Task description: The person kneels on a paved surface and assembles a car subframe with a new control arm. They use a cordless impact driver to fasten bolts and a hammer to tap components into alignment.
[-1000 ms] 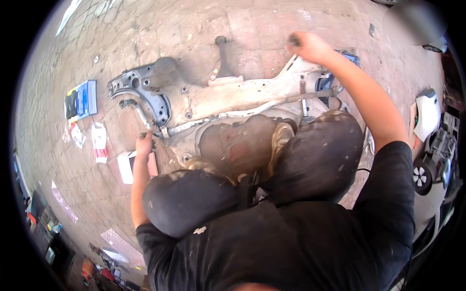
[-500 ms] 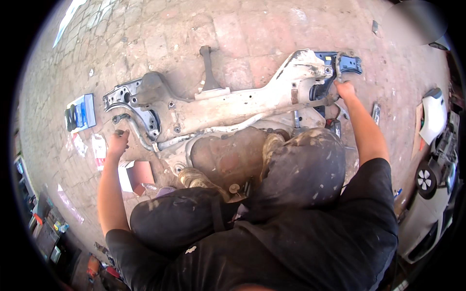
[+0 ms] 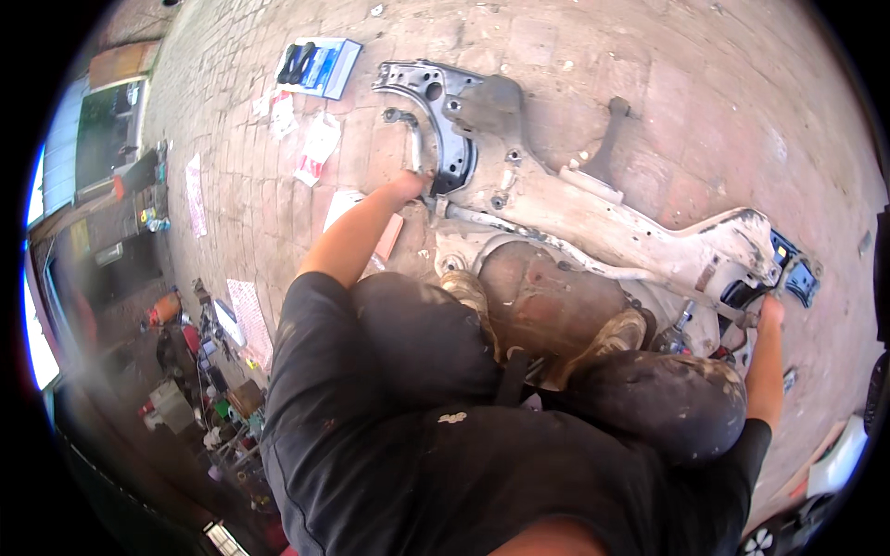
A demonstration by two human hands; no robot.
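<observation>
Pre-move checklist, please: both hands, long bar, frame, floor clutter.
1. Left hand at left bend of long, grey, curved metal bar: ok; firm grip: cannot tell.
2. Right hand near bar's right end: ok; firm grip: cannot tell.
3. Bar alongside off-white metal frame: ok.
4. Bar fastened to frame: cannot tell.
5. Floor free of packaging: not ok; crumpled red-and-white packet lies left of frame.

Standing here on a dusty, pinkish-tan paved floor [image 3: 691,139], pretty worn tbh. Off left there's a dark, pale-framed rectangular opening [image 3: 107,134], window or doorway, can't tell, a pale blue wall panel [image 3: 57,153] beside it, plus bright white glare [image 3: 42,357].
</observation>
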